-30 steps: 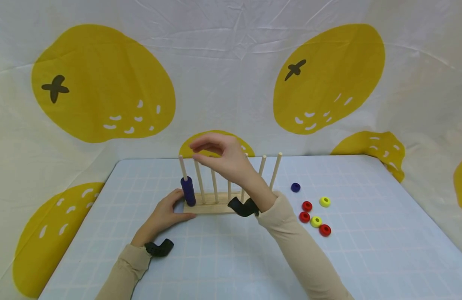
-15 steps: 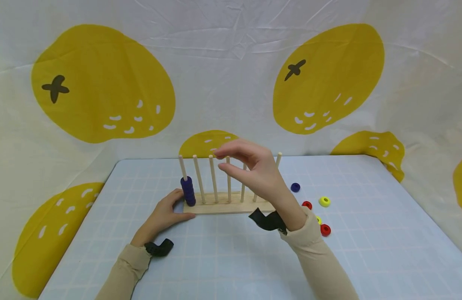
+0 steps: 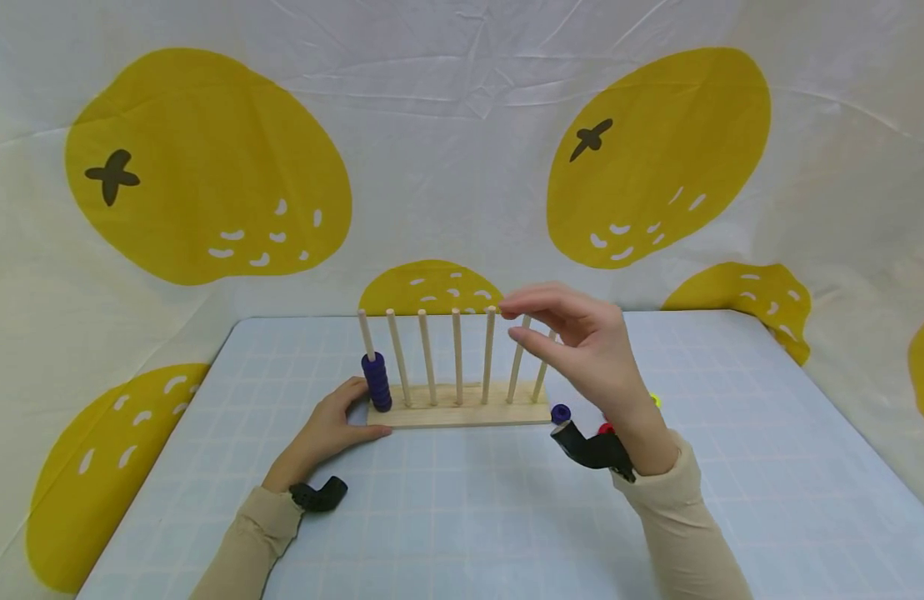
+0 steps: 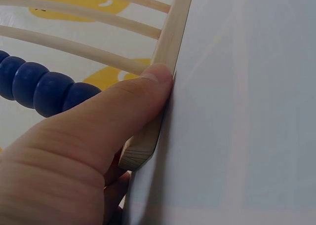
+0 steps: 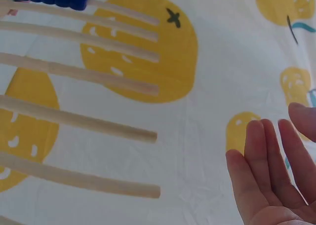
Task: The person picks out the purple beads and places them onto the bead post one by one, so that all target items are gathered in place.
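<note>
A wooden peg rack [image 3: 462, 414] stands on the table, several upright pegs rising from its base. Dark blue beads [image 3: 376, 383] are stacked on its leftmost peg. My left hand [image 3: 330, 429] grips the base's left end. In the left wrist view, the left thumb [image 4: 123, 99] lies along the front of the base, with other fingers behind. My right hand [image 3: 581, 346] is raised at the rightmost pegs, thumb and fingers apart, holding nothing. The right wrist view shows its loosely extended fingers [image 5: 256, 161] beyond the peg tips. Beside the base's right end lies one blue bead [image 3: 561, 413].
Behind the right wrist, parts of a red bead [image 3: 606, 428] and a yellow bead [image 3: 656, 402] show on the table. The pale checked tablecloth [image 3: 447, 508] reaches back to a white curtain [image 3: 447, 167] printed with yellow fruit. A black band [image 3: 592, 450] is on the right wrist.
My right hand has moved rightward along the peg tops, uncovering the left pegs and a blue bead by the base. It now hides most loose beads at right. The left hand has stayed put.
</note>
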The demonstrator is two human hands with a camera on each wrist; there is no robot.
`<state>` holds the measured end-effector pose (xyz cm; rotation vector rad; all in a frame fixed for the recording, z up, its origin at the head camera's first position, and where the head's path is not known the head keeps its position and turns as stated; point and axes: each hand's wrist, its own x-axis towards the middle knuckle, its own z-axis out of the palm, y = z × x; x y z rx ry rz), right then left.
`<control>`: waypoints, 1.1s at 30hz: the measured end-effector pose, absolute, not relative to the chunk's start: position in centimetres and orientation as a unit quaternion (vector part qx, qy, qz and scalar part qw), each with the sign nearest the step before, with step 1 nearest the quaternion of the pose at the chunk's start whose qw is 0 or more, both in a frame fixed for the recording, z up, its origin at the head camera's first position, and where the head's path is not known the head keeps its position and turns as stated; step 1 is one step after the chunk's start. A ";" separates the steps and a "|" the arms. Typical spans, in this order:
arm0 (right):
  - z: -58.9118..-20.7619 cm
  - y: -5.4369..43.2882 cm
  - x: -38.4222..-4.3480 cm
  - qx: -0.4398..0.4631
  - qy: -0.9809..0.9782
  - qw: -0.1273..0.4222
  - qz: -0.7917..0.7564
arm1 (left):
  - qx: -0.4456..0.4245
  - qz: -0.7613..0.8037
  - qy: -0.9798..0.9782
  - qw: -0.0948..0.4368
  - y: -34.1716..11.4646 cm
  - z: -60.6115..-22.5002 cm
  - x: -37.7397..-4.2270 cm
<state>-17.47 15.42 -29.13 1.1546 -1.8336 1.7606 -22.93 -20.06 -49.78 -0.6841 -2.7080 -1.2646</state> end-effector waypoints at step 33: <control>-35.7 27.7 -23.8 0.122 -0.708 0.148 0.680 | -0.218 -0.408 -0.886 0.027 -20.0 -49.7 -22.7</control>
